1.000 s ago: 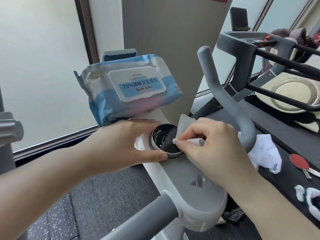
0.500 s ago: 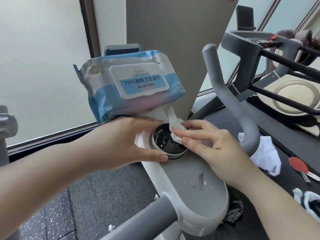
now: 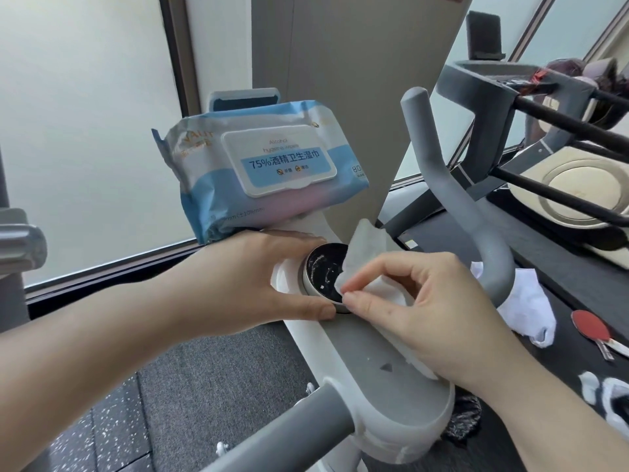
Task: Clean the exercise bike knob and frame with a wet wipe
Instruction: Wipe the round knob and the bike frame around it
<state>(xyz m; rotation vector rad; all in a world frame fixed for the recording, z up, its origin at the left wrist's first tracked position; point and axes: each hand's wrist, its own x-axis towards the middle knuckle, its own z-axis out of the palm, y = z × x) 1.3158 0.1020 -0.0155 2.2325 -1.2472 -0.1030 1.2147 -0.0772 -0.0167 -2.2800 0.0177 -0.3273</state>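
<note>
White wipe lay pinched in her right hand on the knob; left hand gripped its rim.

Wipes pack crowding behind knob, curved handlebar blocking right, grey frame top open nearer

Single head-worn view, forward and down, close over the bike console.

You get bright, soft daylight thru the frosted window; shadows stay faint. Away from it, toward frame edges, wide-angle bend curves straight lines; your forearms look stretched, slightly soft.
</note>
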